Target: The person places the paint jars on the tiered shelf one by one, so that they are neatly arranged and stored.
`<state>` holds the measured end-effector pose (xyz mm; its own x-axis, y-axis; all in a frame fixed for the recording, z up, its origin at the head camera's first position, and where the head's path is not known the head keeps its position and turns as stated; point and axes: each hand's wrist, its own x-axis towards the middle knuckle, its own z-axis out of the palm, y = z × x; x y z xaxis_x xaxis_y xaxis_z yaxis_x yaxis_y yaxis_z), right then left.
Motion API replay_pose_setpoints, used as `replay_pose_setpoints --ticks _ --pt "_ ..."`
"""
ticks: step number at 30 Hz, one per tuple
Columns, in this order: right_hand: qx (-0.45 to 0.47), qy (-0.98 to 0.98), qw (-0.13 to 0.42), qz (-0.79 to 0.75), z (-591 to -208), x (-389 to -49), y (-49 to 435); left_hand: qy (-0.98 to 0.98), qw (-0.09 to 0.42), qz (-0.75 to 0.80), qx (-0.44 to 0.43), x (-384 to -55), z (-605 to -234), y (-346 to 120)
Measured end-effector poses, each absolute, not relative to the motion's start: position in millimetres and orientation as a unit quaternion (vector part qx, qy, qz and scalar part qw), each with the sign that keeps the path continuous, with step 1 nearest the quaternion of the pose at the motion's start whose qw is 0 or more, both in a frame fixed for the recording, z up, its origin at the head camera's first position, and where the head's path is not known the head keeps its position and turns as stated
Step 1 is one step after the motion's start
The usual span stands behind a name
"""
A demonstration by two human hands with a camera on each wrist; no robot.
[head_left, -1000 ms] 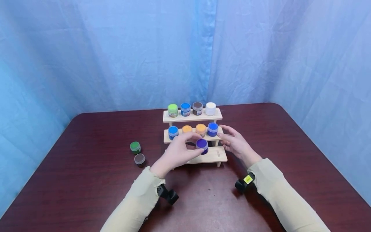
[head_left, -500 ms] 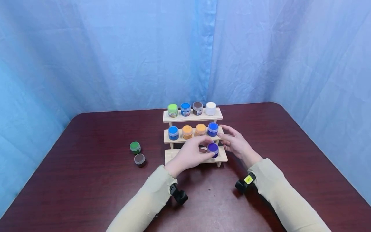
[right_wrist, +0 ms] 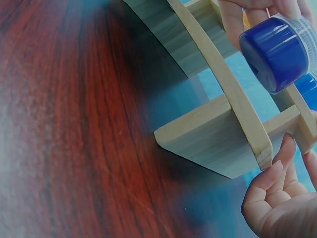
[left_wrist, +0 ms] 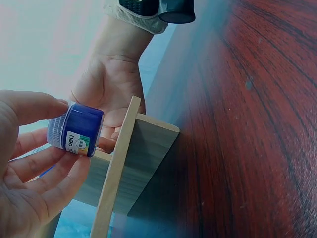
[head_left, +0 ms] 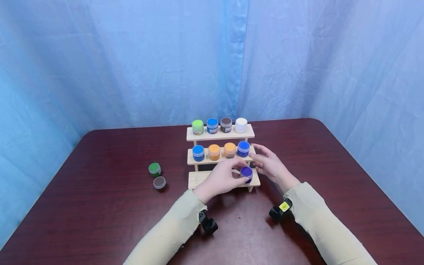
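My left hand (head_left: 220, 178) pinches a purple-blue paint jar (head_left: 246, 174) between thumb and fingers. In the left wrist view this jar (left_wrist: 84, 126) is tilted sideways, its "deli" label showing. It is held close over the right end of the bottom tier of a three-tier wooden display stand (head_left: 205, 179). At the stand's right side, my right hand (head_left: 271, 167) grips the end of the middle tier, thumb in front and a finger behind. In the right wrist view its fingertips (right_wrist: 287, 144) are right at the wood.
On the middle tier stand a blue jar (head_left: 198, 153), two orange-yellow jars (head_left: 214, 152) and a darker blue jar (head_left: 243, 149). The top tier bears several more, including a white jar (head_left: 241, 125). Left of the stand, a green jar (head_left: 154, 169) and a dark brown jar (head_left: 160, 184) rest on the table.
My left hand has carried the purple-blue jar rightward and slightly down, from mid-stand to the right end of the bottom tier. The right hand has stayed at the stand's side.
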<state>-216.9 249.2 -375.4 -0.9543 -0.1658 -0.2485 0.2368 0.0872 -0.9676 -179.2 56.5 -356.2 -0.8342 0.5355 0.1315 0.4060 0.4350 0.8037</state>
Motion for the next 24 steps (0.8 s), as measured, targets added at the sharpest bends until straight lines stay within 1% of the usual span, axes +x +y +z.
replay_pose_setpoints --ticks 24 --pt "0.022 0.708 0.145 -0.690 -377.1 -217.8 248.7 0.863 0.063 0.418 0.278 -184.1 -365.4 56.7"
